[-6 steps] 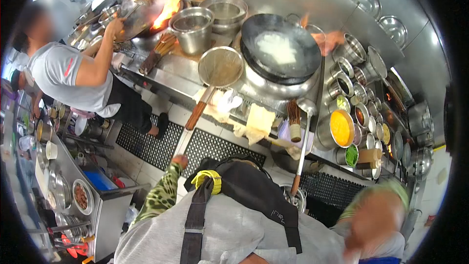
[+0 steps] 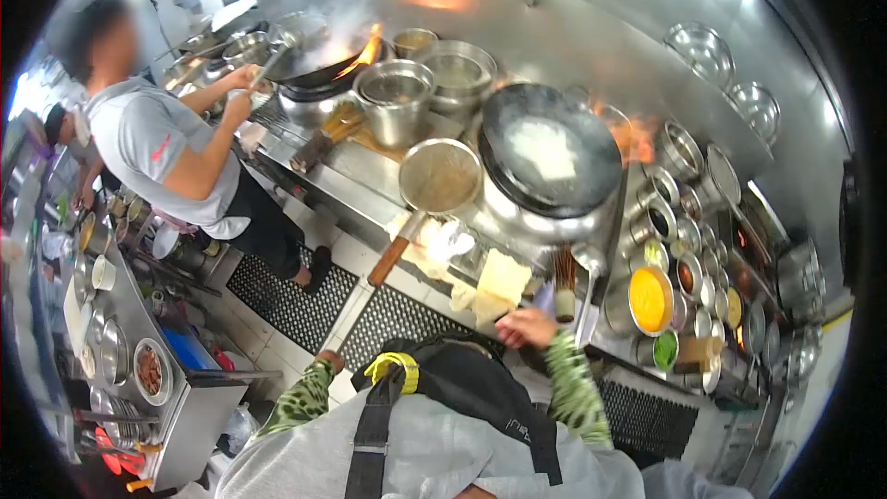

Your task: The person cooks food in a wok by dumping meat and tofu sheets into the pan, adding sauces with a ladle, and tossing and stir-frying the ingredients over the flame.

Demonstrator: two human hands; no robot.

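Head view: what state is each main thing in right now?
Large black round wok: holding pale contents, flames beside it.
Farther black round wok: flaming at one side, smoking.
Round wooden-handled metal strainer: handle past counter edge.
Large steel pot: holding orange contents.
Small steel pot: holding green contents.
Left hand: grip unclear.
Right hand: fingers loosely bent, nothing visible held.

A wok sits over a burner. Left of it rests a strainer; right, orange sauce.
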